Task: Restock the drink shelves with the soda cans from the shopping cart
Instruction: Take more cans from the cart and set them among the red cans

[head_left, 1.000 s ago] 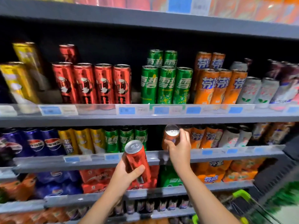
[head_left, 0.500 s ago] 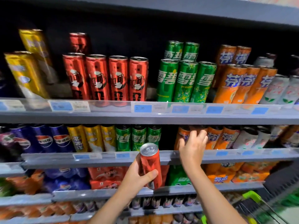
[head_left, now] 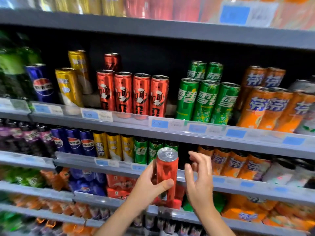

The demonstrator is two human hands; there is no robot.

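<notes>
My left hand (head_left: 150, 186) grips a tall red soda can (head_left: 167, 169) upright in front of the middle shelf (head_left: 170, 138). My right hand (head_left: 199, 178) hovers just right of the can with loosely bent fingers, holding nothing. Behind the hands, a dark gap (head_left: 186, 155) splits the lower row between the green cans (head_left: 147, 150) and the orange cans (head_left: 230, 163). On the shelf above stand several red cans (head_left: 132, 94) like the one I hold.
The upper shelf also carries green cans (head_left: 207, 99), orange cans (head_left: 271, 108), yellow cans (head_left: 69, 86) and a blue can (head_left: 40, 82). Blue cans (head_left: 75, 143) and yellow cans (head_left: 114, 145) fill the lower row's left. Multipacks (head_left: 119, 186) sit below.
My right hand has let go of the orange can on the lower row and pulled back toward the red can. The view has shifted left, and the cart is out of sight.
</notes>
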